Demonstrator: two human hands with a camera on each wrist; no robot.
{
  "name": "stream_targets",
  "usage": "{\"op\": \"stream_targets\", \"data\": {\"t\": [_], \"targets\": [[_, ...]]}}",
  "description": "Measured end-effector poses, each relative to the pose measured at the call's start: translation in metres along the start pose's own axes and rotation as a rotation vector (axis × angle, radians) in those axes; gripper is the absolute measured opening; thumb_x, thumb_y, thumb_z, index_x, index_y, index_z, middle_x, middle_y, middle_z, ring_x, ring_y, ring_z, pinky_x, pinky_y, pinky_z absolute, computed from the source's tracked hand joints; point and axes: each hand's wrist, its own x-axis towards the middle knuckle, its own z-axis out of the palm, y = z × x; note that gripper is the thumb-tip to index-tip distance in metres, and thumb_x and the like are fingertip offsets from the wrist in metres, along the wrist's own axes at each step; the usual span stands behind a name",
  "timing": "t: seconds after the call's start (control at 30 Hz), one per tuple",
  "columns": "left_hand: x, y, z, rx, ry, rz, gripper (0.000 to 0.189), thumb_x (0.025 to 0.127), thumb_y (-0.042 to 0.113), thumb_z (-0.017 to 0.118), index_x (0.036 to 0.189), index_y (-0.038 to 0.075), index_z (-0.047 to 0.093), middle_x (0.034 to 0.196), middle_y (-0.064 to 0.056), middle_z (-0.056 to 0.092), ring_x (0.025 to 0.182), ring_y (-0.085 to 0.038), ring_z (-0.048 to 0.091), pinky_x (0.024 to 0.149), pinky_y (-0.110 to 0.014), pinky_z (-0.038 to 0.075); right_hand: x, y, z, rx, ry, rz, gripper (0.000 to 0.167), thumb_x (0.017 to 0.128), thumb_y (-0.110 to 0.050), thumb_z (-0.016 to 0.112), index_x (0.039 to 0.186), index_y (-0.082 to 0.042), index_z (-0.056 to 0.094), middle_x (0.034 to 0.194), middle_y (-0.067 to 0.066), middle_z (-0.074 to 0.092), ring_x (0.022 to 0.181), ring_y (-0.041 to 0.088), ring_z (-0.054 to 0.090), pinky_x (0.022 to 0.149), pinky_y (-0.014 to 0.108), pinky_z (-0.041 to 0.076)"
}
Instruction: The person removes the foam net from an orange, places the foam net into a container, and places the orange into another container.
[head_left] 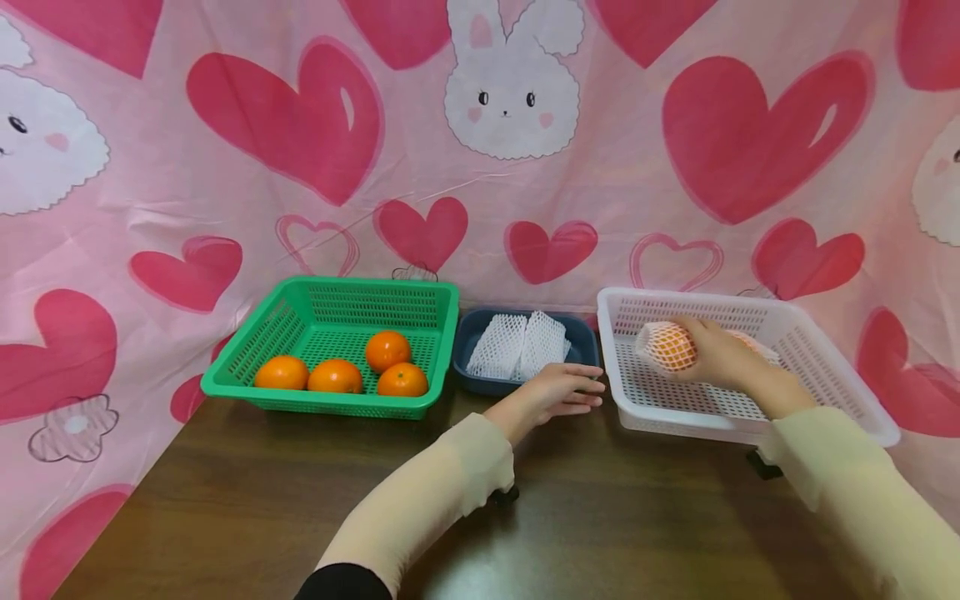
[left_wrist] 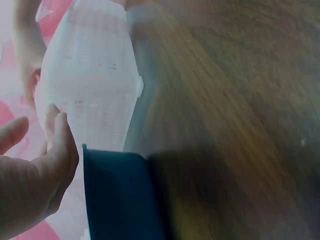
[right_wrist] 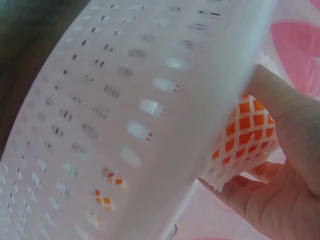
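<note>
My right hand (head_left: 716,357) grips an orange in a white foam net (head_left: 671,346) inside the white basket (head_left: 697,425). In the right wrist view, thumb and fingers curl round the netted orange (right_wrist: 247,132), partly behind the basket wall (right_wrist: 115,95). A second netted orange (head_left: 753,343) lies behind that hand, mostly hidden. My left hand (head_left: 558,392) hovers with loose, extended fingers at the front right corner of the dark blue tray (head_left: 491,386), holding nothing. White foam net sleeves (head_left: 498,346) lie in that tray. The left wrist view shows the left hand (left_wrist: 45,170) beside the tray's edge.
A green basket (head_left: 322,402) at the left holds several bare oranges (head_left: 335,377). The blue tray stands between the two baskets on a brown wooden table (head_left: 247,492). Behind them hangs a pink cloth (head_left: 517,192) with hearts and rabbits.
</note>
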Motion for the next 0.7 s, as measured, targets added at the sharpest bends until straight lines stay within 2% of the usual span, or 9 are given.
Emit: {"op": "stream_targets", "data": {"t": [0.17,0.3,0.53,0.7], "targets": [[-0.006,0.001,-0.012,0.106,-0.033,0.019,0.041,0.102,0.011,0.062,0.141,0.001,0.06,0.132,-0.022,0.065,0.111,-0.032,0.069,0.103,-0.046,0.049,-0.009,-0.004,-0.006,-0.035,0.02,-0.046,0.093,0.073,-0.021,0.092,0.144,0.01,0.039,0.125,0.044,0.048,0.115,0.059,0.051,0.093,0.071,0.043],[-0.013,0.0,-0.024,0.181,-0.043,0.039,0.043,0.102,0.014,0.063,0.143,0.002,0.058,0.133,-0.023,0.064,0.119,-0.037,0.064,0.106,-0.05,0.046,-0.015,-0.011,-0.008,-0.069,0.039,-0.077,0.092,0.074,-0.026,0.092,0.144,0.008,0.041,0.127,0.042,0.05,0.116,0.058,0.053,0.093,0.071,0.043],[-0.028,0.0,-0.041,0.24,-0.025,0.045,0.041,0.103,0.017,0.062,0.142,0.003,0.059,0.131,-0.023,0.065,0.112,-0.032,0.069,0.103,-0.049,0.049,-0.021,-0.023,-0.012,-0.073,0.098,-0.099,0.092,0.073,-0.027,0.092,0.144,0.004,0.043,0.124,0.037,0.054,0.109,0.05,0.058,0.089,0.068,0.047],[-0.039,-0.001,-0.051,0.275,-0.019,0.054,0.041,0.103,0.018,0.061,0.141,0.002,0.059,0.131,-0.023,0.065,0.117,-0.038,0.065,0.105,-0.054,0.046,-0.025,-0.038,-0.015,-0.058,0.163,-0.146,0.09,0.071,-0.025,0.093,0.143,0.001,0.046,0.121,0.035,0.056,0.107,0.049,0.06,0.087,0.067,0.049]]}}
